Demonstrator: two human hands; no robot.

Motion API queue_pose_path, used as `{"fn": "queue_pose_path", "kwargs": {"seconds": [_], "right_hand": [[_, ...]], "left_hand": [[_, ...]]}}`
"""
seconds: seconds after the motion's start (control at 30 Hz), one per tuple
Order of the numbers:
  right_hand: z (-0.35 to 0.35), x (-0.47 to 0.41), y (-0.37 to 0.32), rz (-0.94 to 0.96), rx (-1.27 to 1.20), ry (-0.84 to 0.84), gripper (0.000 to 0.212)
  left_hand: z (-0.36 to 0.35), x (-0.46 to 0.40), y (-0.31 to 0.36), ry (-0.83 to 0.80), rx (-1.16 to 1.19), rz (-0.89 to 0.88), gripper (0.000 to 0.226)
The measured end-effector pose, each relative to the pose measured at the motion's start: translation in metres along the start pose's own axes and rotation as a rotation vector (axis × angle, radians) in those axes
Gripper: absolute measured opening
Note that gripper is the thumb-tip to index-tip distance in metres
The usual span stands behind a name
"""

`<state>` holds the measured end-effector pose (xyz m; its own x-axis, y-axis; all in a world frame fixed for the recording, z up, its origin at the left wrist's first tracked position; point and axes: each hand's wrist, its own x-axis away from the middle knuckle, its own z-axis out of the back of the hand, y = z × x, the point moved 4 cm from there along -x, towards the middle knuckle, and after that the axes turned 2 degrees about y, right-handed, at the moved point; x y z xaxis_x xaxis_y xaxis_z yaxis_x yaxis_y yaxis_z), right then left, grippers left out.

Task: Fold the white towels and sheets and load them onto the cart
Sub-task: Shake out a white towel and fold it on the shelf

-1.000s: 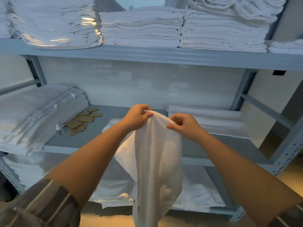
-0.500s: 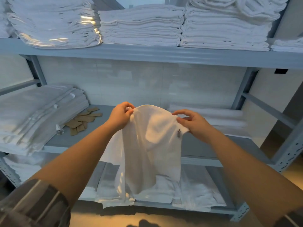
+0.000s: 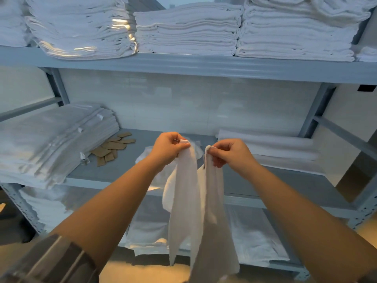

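The left hand [image 3: 167,147] and the right hand [image 3: 230,154] each pinched a top corner of a soft white cloth towel [image 3: 195,211]. The hands were close together. The towel hung down in front of the grey metal shelf [image 3: 204,66], below its stacks of folded white towels [image 3: 187,29].

Left hand [image 3: 170,149] and right hand [image 3: 231,154] are covering the top corners of the white towel [image 3: 195,211], and its lower end is running off the bottom edge. Hanging towel is hiding part of the crumpled cloth [image 3: 149,158] on the middle shelf [image 3: 126,166] and the bagged linen [image 3: 257,237] below. Left stack [image 3: 51,139] is smearing with motion blur, top stacks [image 3: 187,29] are getting cut by the upper edge, striped sleeve [image 3: 53,262] by the bottom-left corner.
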<state>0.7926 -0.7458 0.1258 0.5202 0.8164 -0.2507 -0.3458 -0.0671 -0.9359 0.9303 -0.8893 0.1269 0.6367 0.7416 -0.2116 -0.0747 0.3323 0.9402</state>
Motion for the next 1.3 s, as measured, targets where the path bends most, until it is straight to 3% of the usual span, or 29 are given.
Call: {"fn": "queue_pose_path", "kwargs": {"seconds": [0.23, 0.37, 0.47, 0.53, 0.63, 0.7, 0.9, 1.1, 1.3], "right_hand": [[-0.013, -0.001, -0.01, 0.151, 0.299, 0.11, 0.024], [-0.007, 0.001, -0.009, 0.168, 0.343, 0.168, 0.028], [-0.004, 0.003, -0.011, 0.192, 0.391, 0.197, 0.033], [-0.002, 0.005, -0.011, 0.184, 0.367, 0.15, 0.032], [-0.005, 0.011, -0.004, 0.105, 0.136, -0.076, 0.022], [-0.005, 0.012, 0.0, 0.094, 0.068, -0.139, 0.02], [-0.018, 0.005, -0.006, 0.273, 0.298, 0.052, 0.028], [-0.025, 0.004, 0.002, 0.303, 0.252, 0.201, 0.03], [-0.025, 0.007, 0.019, 0.31, 0.366, 0.203, 0.029]], "left_hand": [[-0.027, 0.017, 0.018, -0.195, 0.163, 0.012, 0.013], [-0.032, 0.022, 0.02, -0.263, 0.186, 0.032, 0.03], [-0.033, 0.023, 0.023, -0.251, 0.065, -0.027, 0.017], [-0.035, 0.022, 0.025, -0.269, 0.011, -0.05, 0.013], [-0.032, 0.018, 0.032, -0.314, -0.066, -0.1, 0.014], [-0.027, 0.014, 0.039, -0.291, -0.16, -0.174, 0.011], [-0.021, 0.007, 0.053, -0.318, -0.709, -0.507, 0.01], [-0.017, 0.003, 0.065, -0.137, -1.259, -0.775, 0.02], [-0.008, -0.001, 0.069, -0.113, -1.491, -0.891, 0.021]]}}
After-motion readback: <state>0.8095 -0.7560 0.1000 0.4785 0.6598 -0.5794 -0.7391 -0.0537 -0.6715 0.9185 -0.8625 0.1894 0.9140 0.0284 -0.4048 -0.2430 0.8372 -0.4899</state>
